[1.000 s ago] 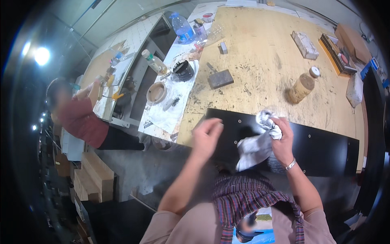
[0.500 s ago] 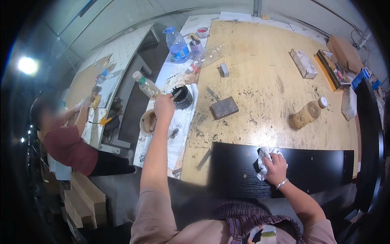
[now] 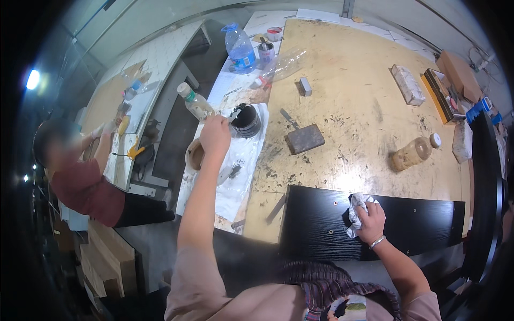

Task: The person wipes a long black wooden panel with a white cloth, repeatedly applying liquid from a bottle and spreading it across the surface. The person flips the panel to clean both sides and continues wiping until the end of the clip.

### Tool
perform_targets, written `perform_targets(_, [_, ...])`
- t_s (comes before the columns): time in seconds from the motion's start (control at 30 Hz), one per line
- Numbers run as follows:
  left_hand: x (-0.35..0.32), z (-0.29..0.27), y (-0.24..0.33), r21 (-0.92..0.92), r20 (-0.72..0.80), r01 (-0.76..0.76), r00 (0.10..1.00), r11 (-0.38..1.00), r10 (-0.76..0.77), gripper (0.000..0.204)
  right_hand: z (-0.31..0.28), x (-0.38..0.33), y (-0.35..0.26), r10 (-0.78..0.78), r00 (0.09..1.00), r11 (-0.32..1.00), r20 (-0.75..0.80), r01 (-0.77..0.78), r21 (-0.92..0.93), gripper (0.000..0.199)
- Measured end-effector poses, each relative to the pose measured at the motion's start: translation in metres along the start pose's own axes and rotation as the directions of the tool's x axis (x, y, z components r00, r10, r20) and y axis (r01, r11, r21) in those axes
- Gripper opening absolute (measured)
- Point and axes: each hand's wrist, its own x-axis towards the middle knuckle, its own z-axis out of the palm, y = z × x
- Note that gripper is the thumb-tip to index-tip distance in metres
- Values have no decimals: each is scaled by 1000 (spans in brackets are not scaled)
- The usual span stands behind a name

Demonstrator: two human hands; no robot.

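Note:
My left hand (image 3: 215,135) is closed on a small scraper (image 3: 235,113), whose pale flat blade sits at the rim of an open can (image 3: 247,124) coated in black; its handle is hidden in my fingers. The can rests on a white sheet (image 3: 229,197) smeared with black. Just beyond my left hand leans a clear bottle with a white cap (image 3: 197,102), and a brown round tub (image 3: 195,155) stands close beside my wrist. My right hand (image 3: 371,221) grips a crumpled white rag (image 3: 355,212), pressed on a black wood-grain board (image 3: 316,224) with small holes.
Across the table (image 3: 353,101) are a dark sanding block (image 3: 306,139), a small grey block (image 3: 305,86), a bottle of yellowish liquid (image 3: 413,153) and a box of tools (image 3: 443,96). A large blue-labelled bottle (image 3: 240,51) stands farther off. Another person (image 3: 88,182) works at the left bench.
The scraper's blade has shifted slightly up at the can's rim with my left hand. My right hand keeps the rag at nearly the same spot on the board. The view has shifted a little.

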Motion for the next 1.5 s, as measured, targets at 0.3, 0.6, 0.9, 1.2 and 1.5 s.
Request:
perform_targets(0.3, [-143, -42, -8, -592, 356, 562, 826, 578, -438, 10, 0, 1, -1, 3, 1000, 1000, -8, -3, 14, 42])
perform_targets(0.6, [-147, -38, -28, -534, -123, 311, 892, 786, -436, 11, 3, -2, 3, -14, 1000, 1000, -9, 14, -13, 43])
perform_targets(0.9, [-160, -27, -43, -736, 285, 530, 806, 421, -519, 11, 5, 1, -5, 58, 998, 998, 11, -58, -35, 46])
perform_targets(1.2, [-205, -20, -35, -744, 463, 610, 765, 272, -447, 13, -40, 75, -117, 33, 999, 971, -23, -26, 236, 58])
perform_targets(1.5, [-206, -14, -41, -763, 507, 613, 764, 205, -398, 12, 85, 191, -238, 222, 637, 191, 738, -771, 608, 34])
